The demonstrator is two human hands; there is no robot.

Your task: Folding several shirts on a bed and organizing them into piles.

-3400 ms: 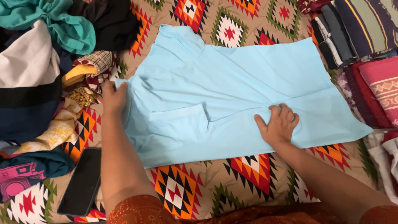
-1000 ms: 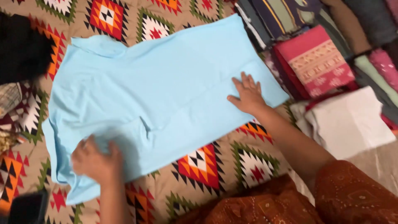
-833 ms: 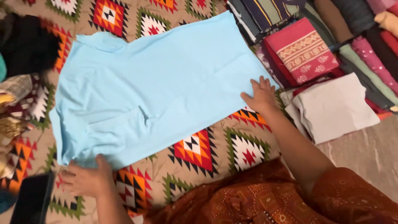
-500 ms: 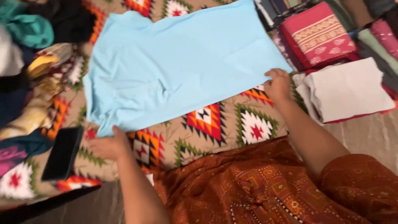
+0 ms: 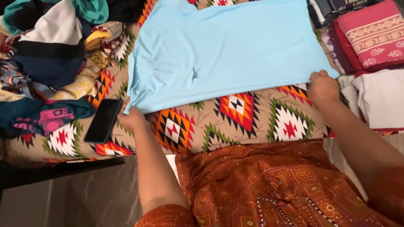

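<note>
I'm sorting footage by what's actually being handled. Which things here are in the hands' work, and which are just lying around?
In hand:
light blue garment, near edge gripped at both corners
left hand
right hand

Lying about:
black phone
heap of mixed clothes
pink patterned folded cloth
white folded cloth
patterned bedcover

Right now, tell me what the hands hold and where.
Both hold the light blue garment by its near edge: left hand at one corner, right hand at the other.

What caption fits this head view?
Both hands, left hand and right hand, grip the near edge of a blue shirt on a patterned bedspread.
</note>
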